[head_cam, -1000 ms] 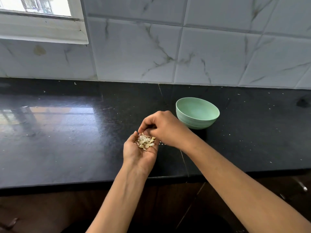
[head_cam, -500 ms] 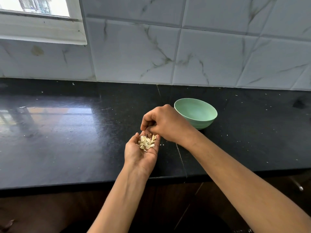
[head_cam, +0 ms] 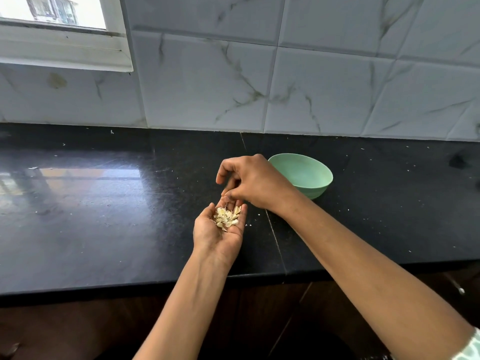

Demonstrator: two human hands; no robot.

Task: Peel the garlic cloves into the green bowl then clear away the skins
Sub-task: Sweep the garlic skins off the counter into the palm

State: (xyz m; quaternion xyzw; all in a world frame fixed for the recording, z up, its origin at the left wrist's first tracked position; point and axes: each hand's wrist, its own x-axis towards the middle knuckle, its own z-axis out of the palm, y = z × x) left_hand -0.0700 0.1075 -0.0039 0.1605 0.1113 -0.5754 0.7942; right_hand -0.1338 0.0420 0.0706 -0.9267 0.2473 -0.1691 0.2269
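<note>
Clearing stage, by judgement. Left grip (head_cam: 218, 235) cupped apart, carrying skins (head_cam: 226, 216); right grip (head_cam: 255, 181) curled above, hold unclear. Flecks (head_cam: 250, 225) left on tabletop (head_cam: 104, 216).

Black countertop (head_cam: 104, 216), marbled wall tiles (head_cam: 311, 87), window frame (head_cam: 65, 48) upper left.

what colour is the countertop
The countertop is glossy black with pale specks, best seen in the head view.

One bowl (head_cam: 309, 175). Two hands: one left hand (head_cam: 218, 232), one right hand (head_cam: 255, 181). One heap of skins (head_cam: 226, 216), perhaps a dozen pieces or more, too small to count surely. One counter (head_cam: 104, 216), in two slabs. One window (head_cam: 65, 35). Many scattered flecks (head_cam: 250, 225).
</note>
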